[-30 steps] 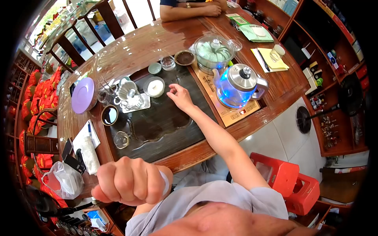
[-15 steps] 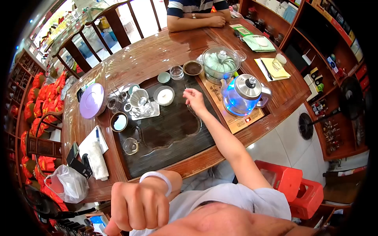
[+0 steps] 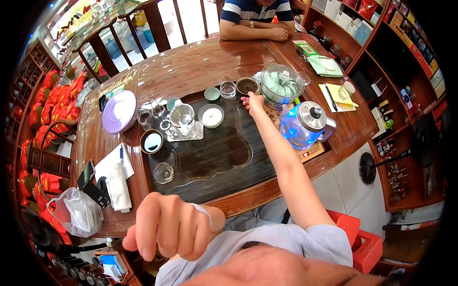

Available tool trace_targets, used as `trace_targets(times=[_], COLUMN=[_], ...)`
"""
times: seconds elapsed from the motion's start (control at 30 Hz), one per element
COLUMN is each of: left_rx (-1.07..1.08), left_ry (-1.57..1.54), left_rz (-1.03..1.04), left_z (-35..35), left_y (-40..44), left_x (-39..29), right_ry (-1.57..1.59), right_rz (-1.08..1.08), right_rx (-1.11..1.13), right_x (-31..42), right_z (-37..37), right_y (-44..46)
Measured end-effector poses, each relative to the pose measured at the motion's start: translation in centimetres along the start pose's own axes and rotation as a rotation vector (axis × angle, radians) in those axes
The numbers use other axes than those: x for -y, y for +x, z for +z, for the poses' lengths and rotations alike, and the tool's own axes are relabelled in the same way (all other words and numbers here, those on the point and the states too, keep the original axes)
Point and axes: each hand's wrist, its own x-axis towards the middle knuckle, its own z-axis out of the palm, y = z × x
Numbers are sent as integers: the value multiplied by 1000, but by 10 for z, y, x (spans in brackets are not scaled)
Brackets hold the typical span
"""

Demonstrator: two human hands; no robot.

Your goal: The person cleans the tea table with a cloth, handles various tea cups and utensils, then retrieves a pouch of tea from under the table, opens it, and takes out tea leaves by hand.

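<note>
My right hand (image 3: 254,103) reaches across the dark tea tray (image 3: 238,167), fingers slightly bent and apart, at the near rim of a brown bowl (image 3: 248,86). No object shows in it; whether the fingertips touch the rim is unclear. Close to the camera my left hand (image 3: 174,226) hangs in a loose fist, a pale bangle at the wrist, with nothing visible inside. Left of the brown bowl stand a clear glass cup (image 3: 228,89) and a small celadon cup (image 3: 212,94). A white-filled bowl (image 3: 211,116) sits beside a gaiwan-like cup (image 3: 182,116).
A glass kettle (image 3: 307,124) glows blue at right, near a lidded glass bowl (image 3: 281,86). A purple-lidded container (image 3: 119,110), white towel (image 3: 119,188) and plastic bag (image 3: 78,212) lie left. Another person's forearms (image 3: 257,32) rest on the far edge.
My right hand has moved farther out, from above the tray to the brown bowl, and its fingers have spread a little. My left fist has loosened slightly. The view has shifted.
</note>
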Motion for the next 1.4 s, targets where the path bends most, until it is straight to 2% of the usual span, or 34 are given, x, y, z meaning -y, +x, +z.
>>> trace_targets(times=[0.23, 0.33, 0.43, 0.53, 0.63, 0.7, 0.73, 0.8, 0.83, 0.9, 0.93, 1.1, 1.17, 1.2, 1.23, 1.33, 1.4], left_rx=[-120, -423, -609, -930, -1189, -1381, -1376, -1529, -1538, -1563, -1517, -1409, -1454, -1456, -1466, -1457, -1448], left_ry=[60, 230, 494, 1013, 1339, 1574, 1578, 1512, 1521, 1065, 947, 943, 999, 1017, 1018, 1023, 1034], left_rz=[26, 220, 225, 235, -56, -233, -254, -513, -528, -603, -634, -634, -593, -611, -606, -616, -619], left_z=[-21, -28, -47, -100, -166, -186, -189, -185, -184, -182, -180, -189, -188, -187, -186, -183, -183], left_y=[0, 4, 10, 5, -47, -89, -106, -129, -134, -139, -138, -157, -158, -158, -158, -154, -157], left_x=[1, 11, 19, 35, 29, 18, 15, 10, 7, 1, -1, -5, -4, -5, -6, -7, -10], right_ry=[35, -22, -63, -110, -136, -191, -190, -175, -195, -214, -213, -250, -488, -623, -626, -1061, -1180], right_rz=[-53, -60, -52, -58, 7, -55, -51, -31, -32, -26, -25, -16, 30, -4, 2, -113, -79], right_rx=[-30, -4, 22, 102, 200, 225, 242, 259, 281, 314, 344, 418, 473, 492, 499, 468, 509], right_x=[1, -2, -2, -2, -3, -6, -8, -11, -14, -19, -19, -22, -17, -15, -11, 1, 12], right_z=[-4, -15, -30, -47, -62, -69, -72, -76, -77, -77, -76, -75, -75, -72, -70, -59, -50], right_y=[-6, -25, -55, -83, -110, -127, -135, -146, -150, -159, -164, -168, -161, -157, -153, -140, -139])
